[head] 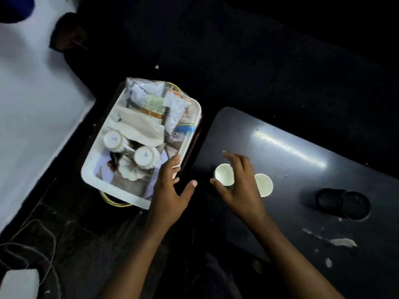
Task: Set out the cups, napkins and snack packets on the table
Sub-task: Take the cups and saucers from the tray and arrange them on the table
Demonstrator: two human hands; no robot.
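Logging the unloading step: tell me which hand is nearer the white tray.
Left. The left hand has its fingertips at the white tray, on its near right rim. The right hand is apart from it, arched over a paper cup on the dark table.

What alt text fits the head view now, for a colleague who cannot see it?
The right hand arches over a white paper cup on the table, grip unclear, with a second paper cup beside it. The open left hand is at the edge of a white tray beside the table, which holds two upturned cups, a napkin and snack packets.
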